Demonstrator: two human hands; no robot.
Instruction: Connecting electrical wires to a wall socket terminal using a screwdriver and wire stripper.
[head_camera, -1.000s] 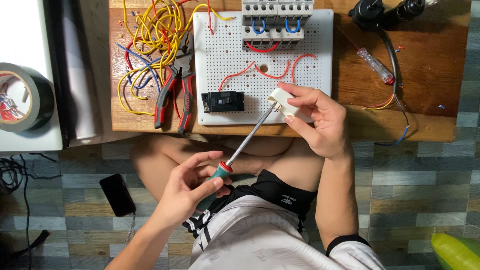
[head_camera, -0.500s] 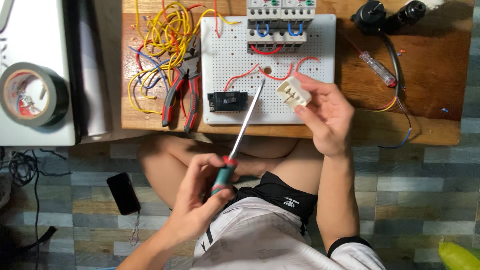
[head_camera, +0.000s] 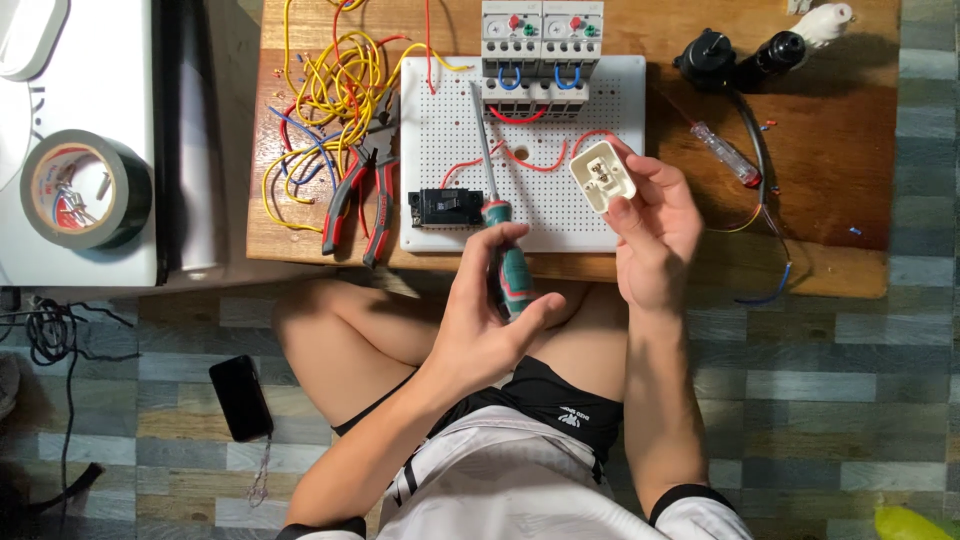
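Observation:
My left hand grips the red-and-green handle of a screwdriver, whose shaft points up over the white perforated board. My right hand holds a small white plastic switch housing above the board's right edge, its open face turned toward me. A black switch module lies on the board just left of the screwdriver. Two grey breaker units with red and blue wire loops sit at the board's top.
Red-handled pliers and a tangle of yellow, red and blue wires lie left of the board on the wooden table. A tape roll sits on a white surface far left. A black phone lies on the floor.
My left hand swung the screwdriver from slanting toward the housing to nearly upright over the board. My right hand turned the white housing and shifted slightly; the view moved closer.

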